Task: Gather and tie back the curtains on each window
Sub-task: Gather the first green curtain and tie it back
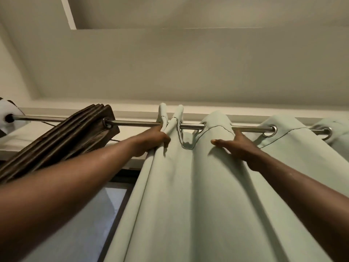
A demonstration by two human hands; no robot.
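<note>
Left hand [151, 142] is up just under the rod [137, 123], fingers curled tight round the bunched leading edge of the green curtain [188, 195]. So it is clamped on cloth.

Right hand [238, 148] is well apart from it, further right on the same curtain. Its thumb lies flat across the front of a big fold and its forefinger points up toward the rod. The other fingers are hidden behind the fold, so I cannot tell whether it grips or just presses.

The green curtain hangs by metal rings [270, 131] and is spread from mid-rod off to the right edge, covering most of the window [105, 214]. It is not gathered yet.

The brown curtain [71, 133] is already stacked in tight pleats at the left end of the rod, near the end cap [8, 118]. No tie-back is visible in frame. Only the plain ceiling [188, 63] is above.

Step, as I judge it: bunching the green panel along the rod.

To do it well:
- Work high, close to the rings, so they slide rather than the cloth stretching.
- Keep one hand as the anchor and feed folds to it one at a time.
- Push along the rod, not downward, because a ring may tilt and jam.
- Stack the pleats evenly so the bundle ties neatly lower down.

Which way it should bunch is unclear from here.
</note>
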